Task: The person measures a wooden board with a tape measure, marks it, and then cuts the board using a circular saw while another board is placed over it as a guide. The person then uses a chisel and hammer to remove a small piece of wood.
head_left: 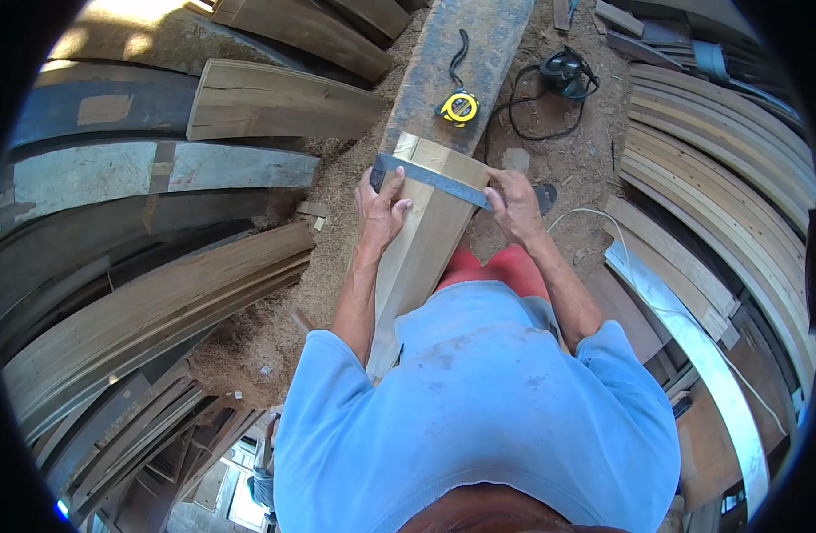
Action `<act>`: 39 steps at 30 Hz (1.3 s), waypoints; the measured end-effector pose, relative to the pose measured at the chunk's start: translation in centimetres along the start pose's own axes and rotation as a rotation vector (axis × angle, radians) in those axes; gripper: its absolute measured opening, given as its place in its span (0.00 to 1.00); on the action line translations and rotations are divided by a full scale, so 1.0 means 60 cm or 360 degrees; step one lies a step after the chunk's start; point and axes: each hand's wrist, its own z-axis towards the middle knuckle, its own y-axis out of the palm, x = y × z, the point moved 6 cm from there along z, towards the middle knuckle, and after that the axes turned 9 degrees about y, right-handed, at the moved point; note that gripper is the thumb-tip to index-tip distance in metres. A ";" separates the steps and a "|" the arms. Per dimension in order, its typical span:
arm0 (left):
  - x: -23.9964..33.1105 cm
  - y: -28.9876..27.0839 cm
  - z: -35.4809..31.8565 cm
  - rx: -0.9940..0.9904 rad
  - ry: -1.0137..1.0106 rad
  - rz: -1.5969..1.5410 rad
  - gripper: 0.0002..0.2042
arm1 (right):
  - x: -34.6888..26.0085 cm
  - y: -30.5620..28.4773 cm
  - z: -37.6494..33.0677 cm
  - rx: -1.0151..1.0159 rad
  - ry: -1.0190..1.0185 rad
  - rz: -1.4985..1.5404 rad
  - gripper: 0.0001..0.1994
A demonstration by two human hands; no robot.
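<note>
A pale wooden board point(425, 235) runs away from me over a long dark plank point(470, 53). Across the board's far end lies a grey metal square point(434, 180). My left hand point(381, 209) presses flat on the square's left part and on the board. My right hand point(513, 202) sits at the board's right edge, fingers pinched at the square's blade; whether it holds a pencil I cannot tell. A yellow tape measure point(458, 107) rests on the dark plank just beyond the board.
Sawdust covers the ground around the plank. A black power tool with a cable point(563, 75) lies to the upper right. Stacks of planks point(150, 302) fill the left side, and thin wooden strips point(728, 178) the right. A metal strip point(692, 346) lies at my right.
</note>
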 end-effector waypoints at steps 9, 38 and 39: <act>0.007 -0.002 0.003 0.0014 0.0075 0.0067 0.41 | 0.056 -0.025 -0.027 -0.0047 0.0247 0.0045 0.16; 0.070 -0.050 0.036 0.0446 0.0057 0.0171 0.49 | 0.053 -0.056 -0.039 -0.0116 0.0471 0.0397 0.15; 0.066 -0.048 0.040 0.0454 0.0033 0.0191 0.48 | 0.076 -0.067 -0.050 -0.0037 0.0549 0.0399 0.15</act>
